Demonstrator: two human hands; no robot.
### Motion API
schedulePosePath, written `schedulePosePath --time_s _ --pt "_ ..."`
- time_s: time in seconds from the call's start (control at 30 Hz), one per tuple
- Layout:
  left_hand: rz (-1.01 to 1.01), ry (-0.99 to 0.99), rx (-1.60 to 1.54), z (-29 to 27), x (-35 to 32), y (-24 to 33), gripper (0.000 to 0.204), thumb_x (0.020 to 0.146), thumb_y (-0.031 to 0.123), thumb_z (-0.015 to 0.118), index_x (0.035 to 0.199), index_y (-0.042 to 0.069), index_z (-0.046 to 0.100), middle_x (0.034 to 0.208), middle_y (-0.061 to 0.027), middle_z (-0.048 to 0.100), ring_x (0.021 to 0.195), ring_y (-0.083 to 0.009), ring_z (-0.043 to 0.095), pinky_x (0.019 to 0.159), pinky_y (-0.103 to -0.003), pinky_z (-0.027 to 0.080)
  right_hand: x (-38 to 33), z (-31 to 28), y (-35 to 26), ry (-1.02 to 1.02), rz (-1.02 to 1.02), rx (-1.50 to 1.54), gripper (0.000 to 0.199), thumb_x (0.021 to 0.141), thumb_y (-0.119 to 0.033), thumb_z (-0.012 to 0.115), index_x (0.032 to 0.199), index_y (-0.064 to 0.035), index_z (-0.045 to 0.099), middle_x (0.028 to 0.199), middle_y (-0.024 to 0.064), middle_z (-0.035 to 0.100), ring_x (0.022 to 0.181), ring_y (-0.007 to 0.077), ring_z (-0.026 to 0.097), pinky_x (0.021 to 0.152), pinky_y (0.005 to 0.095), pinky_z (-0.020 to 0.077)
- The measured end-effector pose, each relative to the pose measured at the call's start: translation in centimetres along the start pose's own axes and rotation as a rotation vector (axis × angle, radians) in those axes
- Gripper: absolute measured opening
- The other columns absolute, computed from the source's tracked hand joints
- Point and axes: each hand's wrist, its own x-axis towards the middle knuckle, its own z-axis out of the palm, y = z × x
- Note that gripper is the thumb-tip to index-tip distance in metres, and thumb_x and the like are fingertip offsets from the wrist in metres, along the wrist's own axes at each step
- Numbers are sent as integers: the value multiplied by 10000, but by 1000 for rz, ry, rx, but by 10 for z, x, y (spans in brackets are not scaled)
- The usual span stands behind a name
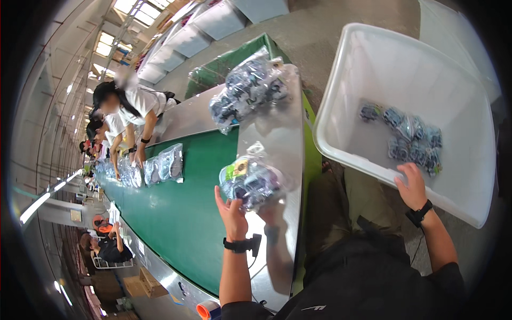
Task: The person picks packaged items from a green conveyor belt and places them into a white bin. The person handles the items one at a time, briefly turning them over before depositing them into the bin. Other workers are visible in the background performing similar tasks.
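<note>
- At the metal table (282, 138), beside the green belt (197, 213), the slippery clear bag (253, 181) seems best supported from beneath with spread fingers.
- The bag lies just beyond the left hand (233, 218), against its fingers.
- The right hand (412, 188) is at the white tub's (346, 154) rim; I cannot tell whether either hand grasps anything.

A factory packing hall: at left, people in white shirts (146, 104) work along a long green conveyor belt (160, 213) with silver metal edges, carrying filled clear plastic bags (169, 162); boxy white plastic bins (220, 21) stand at top centre.
</note>
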Motion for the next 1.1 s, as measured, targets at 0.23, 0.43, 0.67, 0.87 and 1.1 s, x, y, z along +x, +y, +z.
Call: schedulePosePath --time_s 0.23,0.43,0.67,0.87,1.1 --pt "-240 -309 235 36 -64 -14 947 925 -51 627 1672 73 59 1332 -188 576 1179 -242 634 1003 -371 540 17 69 -99 -560 204 774 525 925 -198 764 1383 -8 591 1238 188 672 1080 260 696 928 382 574" --pt "-65 -247 338 56 -82 -23 987 950 27 716 1671 64 43 1438 -185 493 1238 -233 566 1067 -369 481 20 115 -166 -590 -72 668 644 979 -340 693 1463 32 488 1291 260 631 1197 395 633 1046 432 491" --pt "-109 -205 321 51 -97 -17 924 953 -14 675 1663 33 86 1364 -160 554 1148 -196 601 1005 -338 509 46 108 -164 -449 -259 497 485 947 -302 703 1336 -29 609 1194 173 645 1142 370 628 990 444 515" --pt "-67 -290 397 66 -104 -23 910 934 -11 670 1648 -6 106 1444 -176 482 1220 -210 561 1033 -352 496 67 112 -180 -458 -314 476 536 898 -295 753 1340 -29 607 1220 182 618 1162 362 616 990 436 516" --pt "70 -379 475 92 -119 -33 951 872 26 725 1627 -59 153 1551 -226 377 1394 -283 437 1196 -407 351 69 106 -156 -659 -257 479 602 843 -140 722 1405 3 560 1193 223 653 1130 401 637 987 456 518"
